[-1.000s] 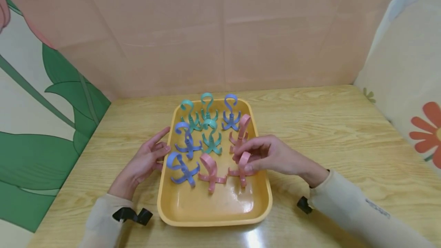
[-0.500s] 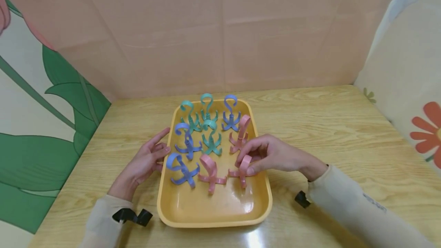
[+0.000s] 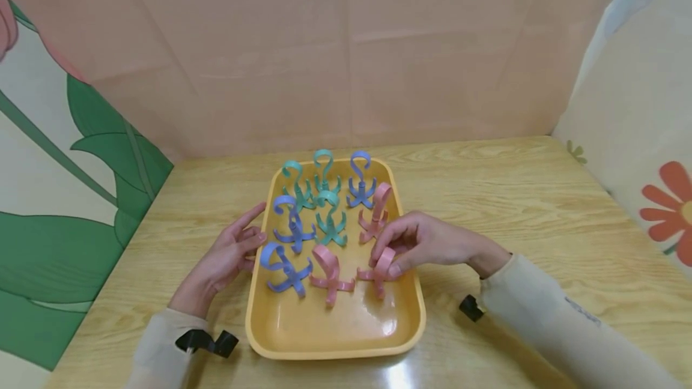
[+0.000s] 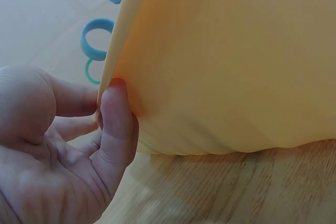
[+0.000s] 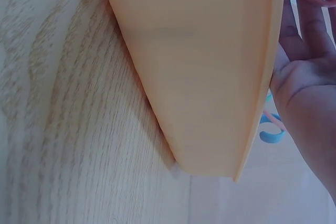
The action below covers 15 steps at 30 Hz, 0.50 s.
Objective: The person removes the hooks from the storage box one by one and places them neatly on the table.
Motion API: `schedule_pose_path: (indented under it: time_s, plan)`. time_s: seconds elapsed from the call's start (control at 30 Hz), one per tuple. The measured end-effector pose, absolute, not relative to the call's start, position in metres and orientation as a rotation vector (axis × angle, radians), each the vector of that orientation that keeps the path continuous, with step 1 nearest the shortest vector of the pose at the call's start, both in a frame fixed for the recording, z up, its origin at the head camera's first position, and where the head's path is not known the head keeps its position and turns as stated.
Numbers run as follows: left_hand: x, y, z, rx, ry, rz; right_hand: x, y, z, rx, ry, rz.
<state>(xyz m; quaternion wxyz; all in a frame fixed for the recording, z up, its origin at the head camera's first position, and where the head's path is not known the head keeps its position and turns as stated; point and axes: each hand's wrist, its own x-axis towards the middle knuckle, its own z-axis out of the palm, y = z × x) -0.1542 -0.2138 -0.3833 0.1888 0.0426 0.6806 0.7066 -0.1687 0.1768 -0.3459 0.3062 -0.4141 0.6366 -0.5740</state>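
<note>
A yellow plastic tray (image 3: 335, 354) holds several hanging hooks, each with a curled top and a pronged base. At the tray's left side, my left hand (image 3: 229, 257) pinches the rim; in the left wrist view its thumb and fingers (image 4: 116, 111) lie on either side of the edge. My right hand (image 3: 432, 242) reaches over the right rim and pinches the curled top of the near-right pink hook (image 3: 380, 284) between thumb and fingers. The base of this hook stays in the tray. Another pink hook (image 3: 331, 281) stands just left of it, and a third pink hook (image 3: 374, 218) behind it.
Purple hooks (image 3: 290, 275) line the tray's left side, with one more purple hook (image 3: 361, 192) at the back right. Green hooks (image 3: 331, 227) stand in the middle and back left. The tray sits on a wooden table (image 3: 513, 197), before a pink backdrop (image 3: 346, 59).
My right hand's fingertips have moved slightly towards me, onto the near-right pink hook's top. My left hand stays at the rim, and the hooks stand as before.
</note>
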Motion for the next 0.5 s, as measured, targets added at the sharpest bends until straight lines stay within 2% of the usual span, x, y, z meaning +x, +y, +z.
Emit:
schedule_pose_path:
  time_s: [0.5]
  plan:
    - [-0.1535, -0.2137, -0.3846, 0.127, 1.908, 1.999, -0.1691, 0.1777, -0.3437, -1.091, 1.705, -1.512]
